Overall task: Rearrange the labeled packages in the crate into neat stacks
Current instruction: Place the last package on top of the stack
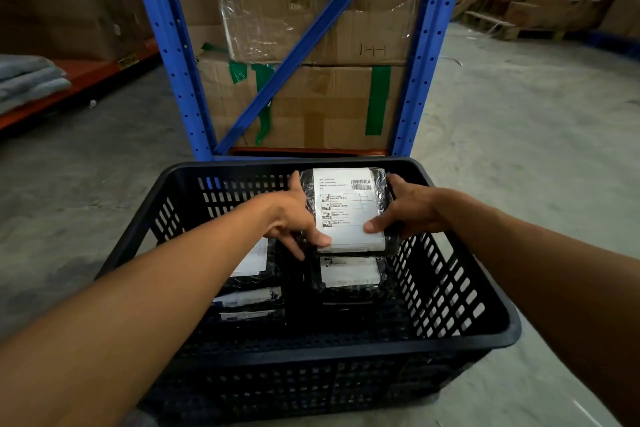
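A black slotted plastic crate [478,333] stands on the floor in front of me. Both hands hold one black-wrapped package with a white label [348,208] above the crate's far right part. My left hand [294,215] grips its left side, thumb on the label's lower corner. My right hand [405,210] grips its right side the same way. Below it lies another labeled package [349,274] on a dark stack. To the left, partly hidden by my left forearm, sit more labeled packages [249,302] in a stack.
A blue steel rack [173,55] with a diagonal brace stands right behind the crate, holding taped cardboard boxes [311,104]. An orange shelf with folded grey cloth [31,80] is at the left. Bare concrete floor [519,135] spreads to the right.
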